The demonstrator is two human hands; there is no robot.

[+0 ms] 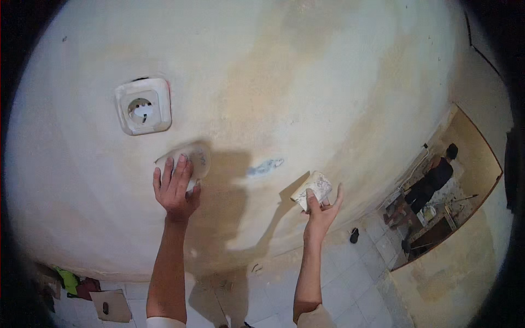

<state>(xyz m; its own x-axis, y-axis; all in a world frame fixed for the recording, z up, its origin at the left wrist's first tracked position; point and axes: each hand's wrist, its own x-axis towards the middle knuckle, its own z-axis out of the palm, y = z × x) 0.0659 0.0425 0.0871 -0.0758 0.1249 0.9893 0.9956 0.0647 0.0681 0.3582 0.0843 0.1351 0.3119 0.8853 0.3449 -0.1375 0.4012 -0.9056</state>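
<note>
My left hand [178, 188] lies on a pale sheet of sandpaper [198, 156] against the plastered wall [262, 93]; its fingers are stretched over the sheet, which has faint printing on its back. Up and to the left of that hand is a white wall socket [145, 106]. My right hand [321, 216] grips a short whitish piece with a rounded side and a speckled end [313, 189], its thumb against the near side; I cannot tell its exact kind. Between the hands, a small blue patch [265, 167] shows on the wall.
At the right, beyond an opening with a wooden edge, a person [435, 177] in dark clothes bends among tools and debris. A piece of cardboard [111, 306] with a small dark object lies on the tiled floor [342, 295] at lower left. A black item [354, 235] rests near the wall's foot.
</note>
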